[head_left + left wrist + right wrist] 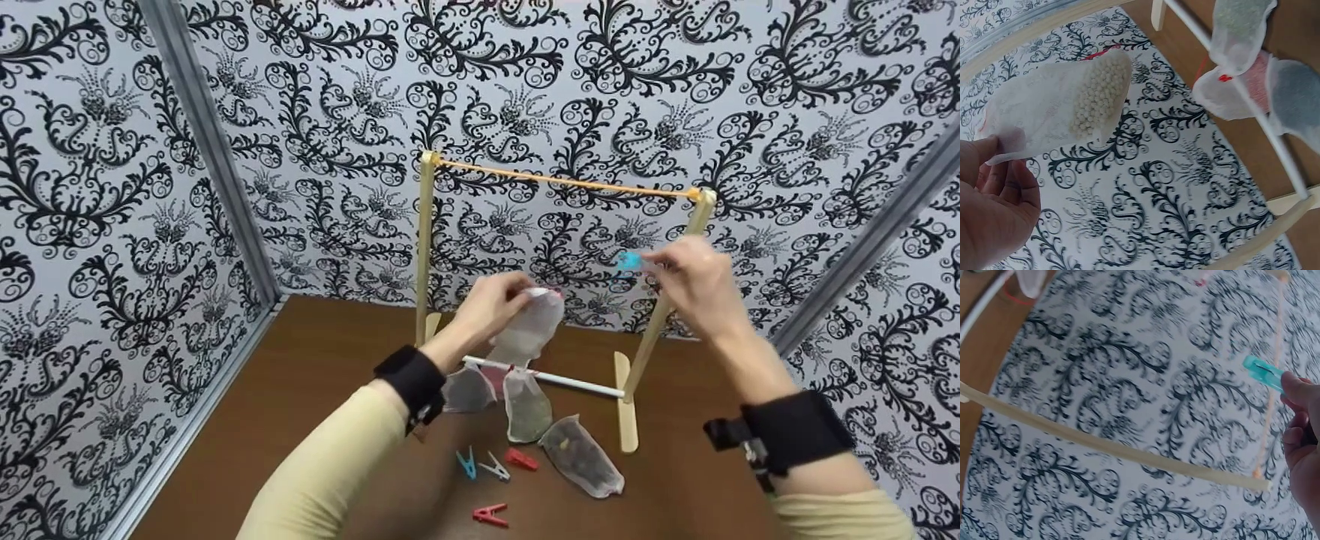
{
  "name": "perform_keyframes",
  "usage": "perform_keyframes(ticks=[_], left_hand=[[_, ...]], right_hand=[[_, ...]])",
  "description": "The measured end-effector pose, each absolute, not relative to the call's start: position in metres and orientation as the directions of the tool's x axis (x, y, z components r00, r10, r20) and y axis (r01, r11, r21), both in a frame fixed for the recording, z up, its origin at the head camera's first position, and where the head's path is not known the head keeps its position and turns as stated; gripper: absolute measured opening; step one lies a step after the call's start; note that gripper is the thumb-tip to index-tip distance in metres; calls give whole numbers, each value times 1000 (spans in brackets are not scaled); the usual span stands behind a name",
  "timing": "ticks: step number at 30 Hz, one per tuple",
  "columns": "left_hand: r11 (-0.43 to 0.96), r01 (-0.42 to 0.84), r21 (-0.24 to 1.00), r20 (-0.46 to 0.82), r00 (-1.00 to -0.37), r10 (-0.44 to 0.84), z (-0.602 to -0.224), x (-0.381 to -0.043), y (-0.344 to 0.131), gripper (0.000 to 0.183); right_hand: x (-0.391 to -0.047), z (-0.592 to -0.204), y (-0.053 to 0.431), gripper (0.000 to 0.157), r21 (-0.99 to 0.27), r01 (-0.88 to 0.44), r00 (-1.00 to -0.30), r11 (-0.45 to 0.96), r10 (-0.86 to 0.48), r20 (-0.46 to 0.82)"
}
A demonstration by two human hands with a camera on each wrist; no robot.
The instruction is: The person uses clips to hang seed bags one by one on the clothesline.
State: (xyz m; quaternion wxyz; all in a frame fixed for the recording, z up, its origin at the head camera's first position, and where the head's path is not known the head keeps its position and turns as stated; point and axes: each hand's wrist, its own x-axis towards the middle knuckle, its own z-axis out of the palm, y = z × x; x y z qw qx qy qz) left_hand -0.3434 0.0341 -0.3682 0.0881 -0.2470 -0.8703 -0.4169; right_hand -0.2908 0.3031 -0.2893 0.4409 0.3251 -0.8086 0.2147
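Observation:
My left hand [491, 304] pinches a white mesh bag [531, 326] by its top edge, below the orange cord. In the left wrist view small pale beads [1100, 95] fill the far end of that bag. My right hand [694, 281] holds a light blue clothespin [630, 262] between thumb and finger, near the right post. The orange cord [562, 180] runs between the tops of two wooden posts, above both hands. In the right wrist view the clothespin [1262, 372] points away from the fingertips, overlapping the wallpaper near the cord.
Several filled mesh bags, one of them dark [583, 456], lie about the white lower rod [574, 382]. On the brown table [300, 450] are a blue clothespin [467, 463], a white clothespin [496, 467] and two red ones [491, 514]. A wooden foot [626, 420] supports the right post.

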Motion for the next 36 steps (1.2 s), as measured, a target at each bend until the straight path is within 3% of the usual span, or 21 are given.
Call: perform_keyframes(ticks=[3,10,16,22,31,36], left_hand=[[530,500,685,355,-864,357,-357,-350,45,16],[498,490,716,379,-871,312,-332,-363,76,17],[481,468,741,416,-883,218,-314,-374,107,18],[430,451,782,422,-891,168,-302,-385,129,17],[277,392,877,372,-920,126,-291,-392,149,16],[235,396,888,379,-918,116,-288,-395,157,16]], right_hand=[[-297,-272,306,6,-98,-693,-403,715,-271,874],[-312,-246,315,12,-236,-619,-464,749,-106,879],[-324,-240,322,13,-304,-602,-505,738,-57,861],[-337,-234,327,12,-307,-574,-542,759,-71,837],[-339,-228,333,10,-263,-562,-631,784,-201,749],[-341,-228,336,9,-235,-572,-637,786,-245,731]])
